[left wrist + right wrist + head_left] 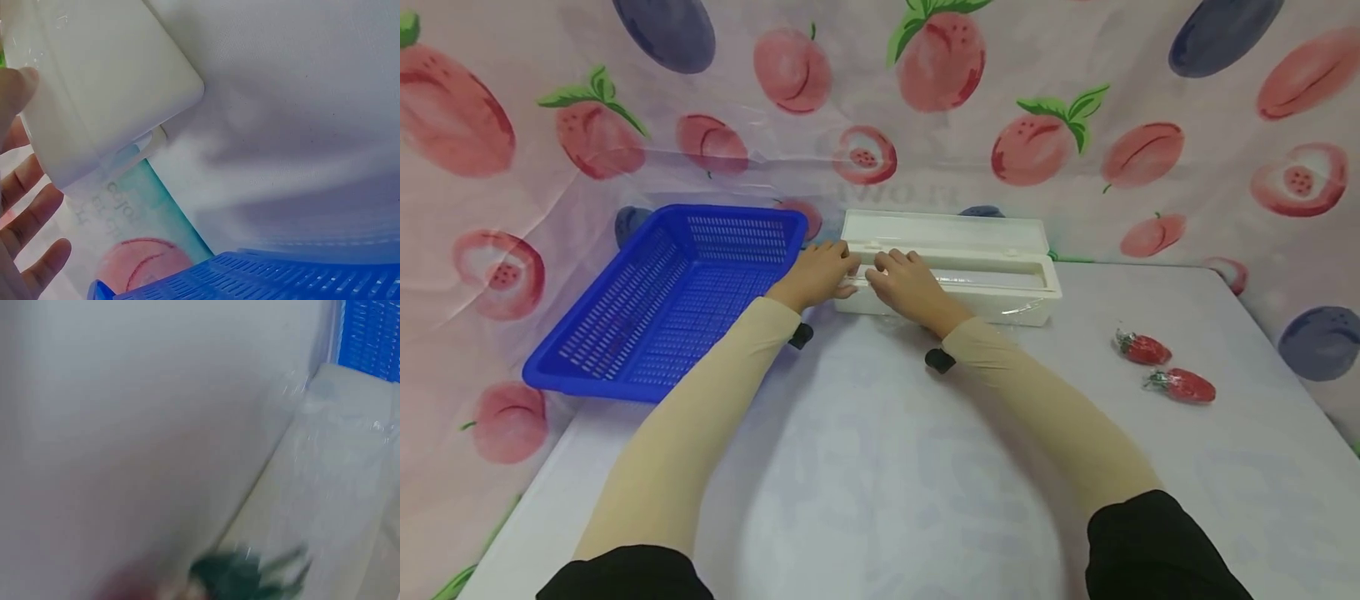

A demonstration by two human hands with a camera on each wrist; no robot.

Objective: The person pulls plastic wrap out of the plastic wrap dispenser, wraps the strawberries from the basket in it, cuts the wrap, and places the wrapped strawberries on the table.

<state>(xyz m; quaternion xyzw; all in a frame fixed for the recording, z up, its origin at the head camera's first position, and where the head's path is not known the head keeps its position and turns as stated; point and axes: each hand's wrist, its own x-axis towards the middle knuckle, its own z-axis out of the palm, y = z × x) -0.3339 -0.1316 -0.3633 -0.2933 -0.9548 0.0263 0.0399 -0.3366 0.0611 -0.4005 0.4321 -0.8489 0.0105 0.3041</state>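
Note:
A long white cling film dispenser [1015, 308] stands at the back of the table with its lid [940, 229] raised. Clear film shines on its front. My left hand [817, 273] is at the dispenser's left end; in the left wrist view its thumb touches the body and its fingers are spread. My right hand [917, 290] is just beside it, fingertips bent over the front rim; whether they pinch film is hidden. In the right wrist view a blurred red thing with green leaves [231, 575] shows low down; I cannot tell whether my right hand touches it.
A blue plastic basket [658, 390] stands left of the dispenser, near my left forearm. Two red, film-wrapped things with green tops, one farther back [1144, 348] and one nearer [1187, 386], lie on the table's right side. Fruit-print cloth [925, 158] hangs behind.

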